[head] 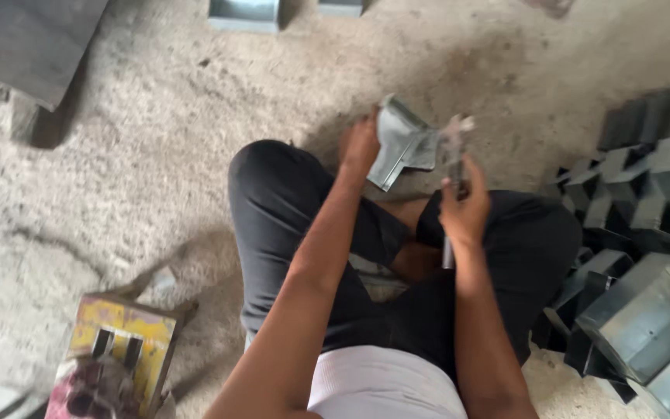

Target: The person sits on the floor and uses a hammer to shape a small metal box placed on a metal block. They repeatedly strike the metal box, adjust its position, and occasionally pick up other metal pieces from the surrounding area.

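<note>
The rough concrete floor [157, 155] fills most of what I see, pale and gritty, and I am sitting on it with my legs folded in black trousers [288, 217]. Off to my right lies a heap of dark folded sheet-metal pieces [645, 256], stacked and leaning on one another, the nearest ones just beside my right knee. At the top left corner sits a dark flat slab [32, 43] raised on a block, and along the top edge are two grey metal boxes [243, 14], well apart from me. Near my left side, low in the view, is a worn box painted yellow and pink [118, 349] with dark slots on its top (what is inside it I cannot make out).

In front of my knees I hold up a bent grey sheet-metal piece [401, 143], tilted, with a flap folded out along its lower edge. My left hand [360, 146] grips it by its left edge, fingers wrapped behind the metal. My right hand [465, 206] is clenched around the handle of a slim metal tool [454, 151], which stands roughly upright, its blurred head meeting the right edge of the piece (whether it actually touches there I cannot tell).
</note>
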